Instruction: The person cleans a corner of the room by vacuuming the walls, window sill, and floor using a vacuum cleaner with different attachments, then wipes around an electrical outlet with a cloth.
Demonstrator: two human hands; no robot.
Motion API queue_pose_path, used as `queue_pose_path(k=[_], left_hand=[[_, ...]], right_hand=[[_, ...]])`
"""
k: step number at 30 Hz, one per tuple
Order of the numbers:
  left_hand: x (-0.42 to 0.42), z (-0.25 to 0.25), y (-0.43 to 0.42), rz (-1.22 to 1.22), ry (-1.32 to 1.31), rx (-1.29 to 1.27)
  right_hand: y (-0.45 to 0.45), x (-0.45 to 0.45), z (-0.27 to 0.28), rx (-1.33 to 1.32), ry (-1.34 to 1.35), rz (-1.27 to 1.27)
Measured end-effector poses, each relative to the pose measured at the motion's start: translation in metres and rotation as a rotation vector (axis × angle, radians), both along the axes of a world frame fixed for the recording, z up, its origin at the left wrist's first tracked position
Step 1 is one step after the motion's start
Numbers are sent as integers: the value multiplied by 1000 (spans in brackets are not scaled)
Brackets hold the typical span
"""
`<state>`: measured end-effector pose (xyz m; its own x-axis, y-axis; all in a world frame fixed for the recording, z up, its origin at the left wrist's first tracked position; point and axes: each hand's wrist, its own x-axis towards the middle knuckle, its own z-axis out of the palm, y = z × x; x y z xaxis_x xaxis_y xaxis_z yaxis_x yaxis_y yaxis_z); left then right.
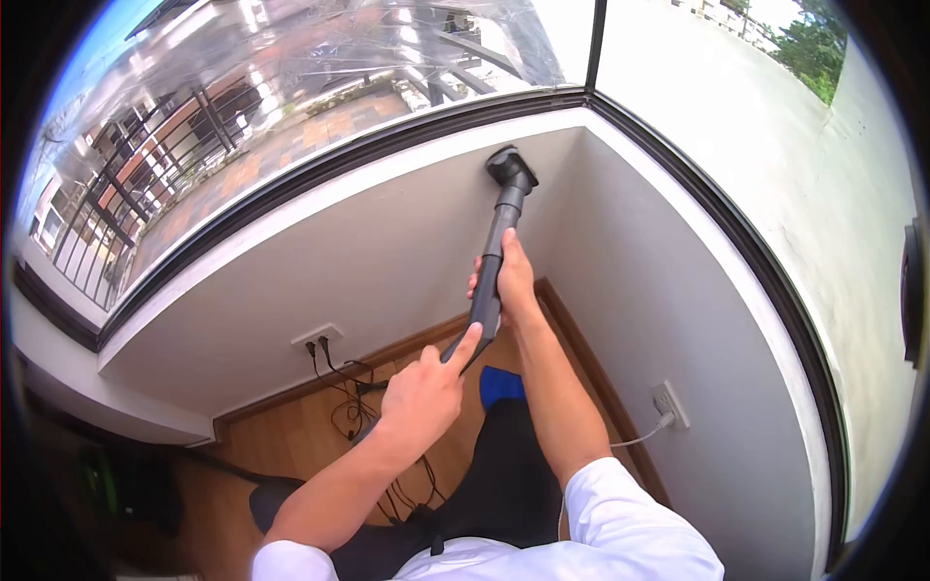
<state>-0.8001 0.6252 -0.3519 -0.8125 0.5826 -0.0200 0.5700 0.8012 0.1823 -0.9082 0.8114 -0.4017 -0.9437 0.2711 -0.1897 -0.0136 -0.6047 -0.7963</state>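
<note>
A black vacuum cleaner wand [492, 247] slants up from my body to the low white wall. Its brush head [511, 168] rests against the wall just under the window ledge, close to the corner. My right hand [513, 276] wraps round the tube at mid-length. Lower down, my left hand [423, 392] grips the curved handle, with its index finger stretched along the top. The underside of the handle is mostly hidden by my left hand.
Black-framed windows [339, 160] run above the wall. Two black plugs sit in a wall outlet [318, 335], their cords [354, 412] tangled on the wooden floor. A pale plug fills another outlet [670, 405] at right. A dark machine with green parts [126, 484] stands lower left.
</note>
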Motion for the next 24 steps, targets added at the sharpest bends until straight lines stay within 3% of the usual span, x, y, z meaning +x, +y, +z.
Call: queue_pose_path(k=[5, 10, 14, 18, 20, 23, 24], left_hand=[[41, -6, -50, 115, -6, 76], [5, -9, 20, -78, 44, 165], [12, -18, -1, 31, 9, 118], [53, -57, -61, 183, -48, 230], [68, -85, -75, 301, -25, 453], [88, -110, -75, 360, 36, 667], [94, -113, -78, 432, -136, 702]], right_hand=[[-62, 20, -2, 23, 17, 167], [32, 8, 1, 63, -11, 1], [0, 3, -6, 91, -35, 25], [-82, 23, -5, 275, -17, 174], [-105, 16, -31, 581, 65, 187], [-125, 34, -10, 871, -3, 338], [-125, 39, -4, 861, -4, 399]])
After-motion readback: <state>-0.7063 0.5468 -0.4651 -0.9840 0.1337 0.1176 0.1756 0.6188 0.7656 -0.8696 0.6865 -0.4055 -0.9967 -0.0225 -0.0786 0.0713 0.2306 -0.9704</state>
